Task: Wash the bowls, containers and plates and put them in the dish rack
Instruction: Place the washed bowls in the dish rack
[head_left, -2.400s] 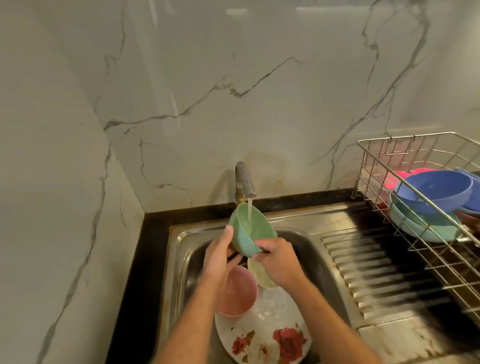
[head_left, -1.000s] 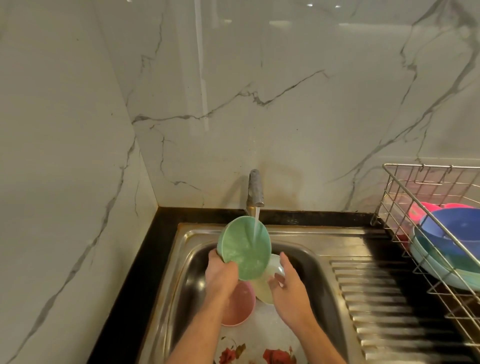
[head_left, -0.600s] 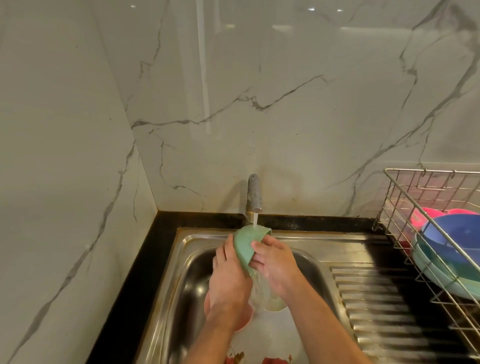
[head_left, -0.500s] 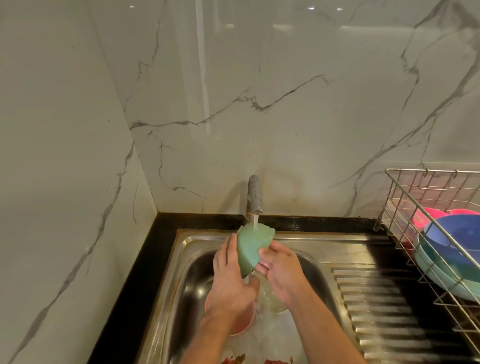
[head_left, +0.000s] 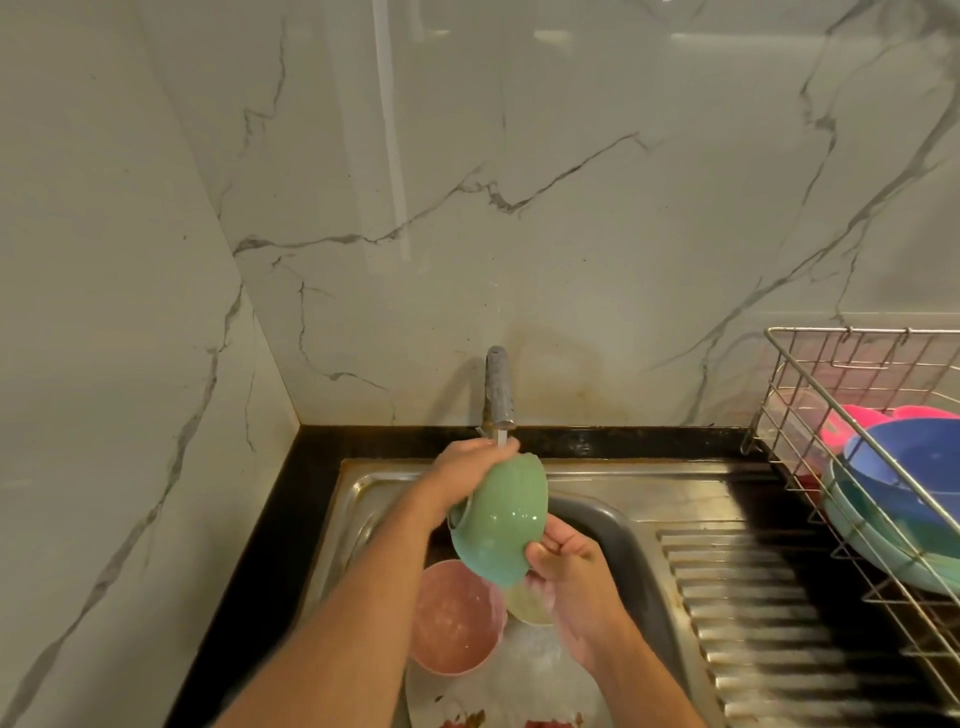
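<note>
A green bowl (head_left: 498, 525) is tilted with its outside toward me, right under the running tap (head_left: 498, 387). My left hand (head_left: 467, 467) grips its upper rim beneath the water stream. My right hand (head_left: 563, 566) holds its lower edge with curled fingers. Below them in the steel sink (head_left: 618, 525) lie a pink bowl (head_left: 452, 618), a pale yellow bowl (head_left: 530, 605) partly hidden by my right hand, and a white floral plate (head_left: 509, 691).
A wire dish rack (head_left: 810, 415) stands at the right on the ribbed drainboard (head_left: 753, 613). It holds a blue bowl (head_left: 919, 462), teal bowls (head_left: 883, 540) and pink pieces (head_left: 852, 423). Marble walls close in behind and on the left.
The green bowl has been turned over under the stream, its outside now facing me. My left hand moved up to its top rim and my right hand dropped to its lower edge.
</note>
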